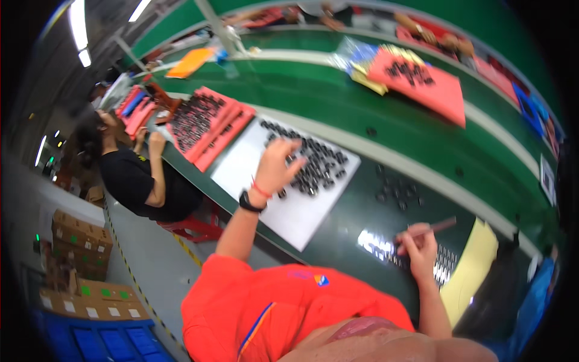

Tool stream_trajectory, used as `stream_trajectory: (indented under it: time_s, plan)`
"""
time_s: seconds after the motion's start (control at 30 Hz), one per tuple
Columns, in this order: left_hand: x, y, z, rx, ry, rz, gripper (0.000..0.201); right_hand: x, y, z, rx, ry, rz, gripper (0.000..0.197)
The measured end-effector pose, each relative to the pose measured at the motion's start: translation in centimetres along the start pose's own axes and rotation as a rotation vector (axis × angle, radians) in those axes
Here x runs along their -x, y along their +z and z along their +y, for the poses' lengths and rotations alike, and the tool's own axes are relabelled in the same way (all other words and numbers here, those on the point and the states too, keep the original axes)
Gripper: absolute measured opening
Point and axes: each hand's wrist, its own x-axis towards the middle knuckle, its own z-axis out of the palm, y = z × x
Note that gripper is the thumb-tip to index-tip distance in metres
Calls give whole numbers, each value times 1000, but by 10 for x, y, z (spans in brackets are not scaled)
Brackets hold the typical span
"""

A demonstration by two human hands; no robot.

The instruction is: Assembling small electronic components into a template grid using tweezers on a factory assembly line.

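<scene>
The left hand point(278, 166), fingers spread loosely, rests on the small black parts point(319, 166) covering the white sheet point(289, 211), while the right hand point(419, 244), well off that sheet, grips a thin brown stick point(431, 228).

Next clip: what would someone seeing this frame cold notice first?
Probably the person's left hand reaching into a cluster of small black ring-shaped parts spread on a white rectangular sheet at the centre. To the right, the right hand holds a thin reddish-brown stick over a shiny perforated metal tray on the dark green worktable. Bright salmon-pink foam sheets loaded with more black parts lie upper left.
</scene>
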Motion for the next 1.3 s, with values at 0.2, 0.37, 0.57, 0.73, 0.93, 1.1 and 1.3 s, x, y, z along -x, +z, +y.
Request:
stream_trajectory:
  time_s: [0.2,0.37,0.57,0.73,0.93,1.1,1.3]
  plan:
    - [-77,48,12,178,133,-233,31,-2,3,-6,-33,39,-28,17]
    - [-104,116,-21,-36,204,-298,33,-6,9,-1,-33,8,-44,19]
    - [-128,174,-1,-55,-18,-452,26,9,-3,3,48,14,7,18]
    - [-123,159,-13,-91,-33,-417,19,-1,4,-2,22,41,-13,15]
    - [-82,133,54,397,358,-163,17,-2,2,-2,56,17,-5,15]
    - [8,106,108,483,490,-526,15,-4,2,1,42,10,-8,16]
    - [34,111,113,443,448,-528,24,-3,4,-3,44,37,-11,16]
